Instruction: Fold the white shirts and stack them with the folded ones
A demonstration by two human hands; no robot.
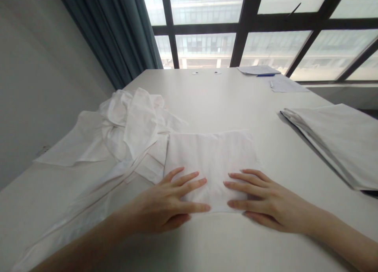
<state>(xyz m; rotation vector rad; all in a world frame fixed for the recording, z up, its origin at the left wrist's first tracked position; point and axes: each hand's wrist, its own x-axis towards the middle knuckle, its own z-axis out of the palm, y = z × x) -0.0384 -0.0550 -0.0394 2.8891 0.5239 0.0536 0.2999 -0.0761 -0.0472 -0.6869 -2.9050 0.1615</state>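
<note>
A white cloth point(211, 151), folded into a flat rectangle, lies on the white table point(218, 102) in front of me. My left hand point(174, 199) rests on its left side, fingers spread and pointing right. On the right side lies my right hand point(262, 199), its fingers apart and pointing left. Both palms face down, with a gap of bare cloth between the fingertips. Just left of the folded cloth is a crumpled heap of white cloth point(138, 122), and a long strip of it trails toward the near left, partly behind my left forearm.
A larger folded white cloth point(339, 138) lies at the right table edge over something dark. Papers point(256, 69) with a blue pen point(265, 75) lie at the far right. Beyond the table are a dark curtain point(118, 31) and framed windows point(206, 47).
</note>
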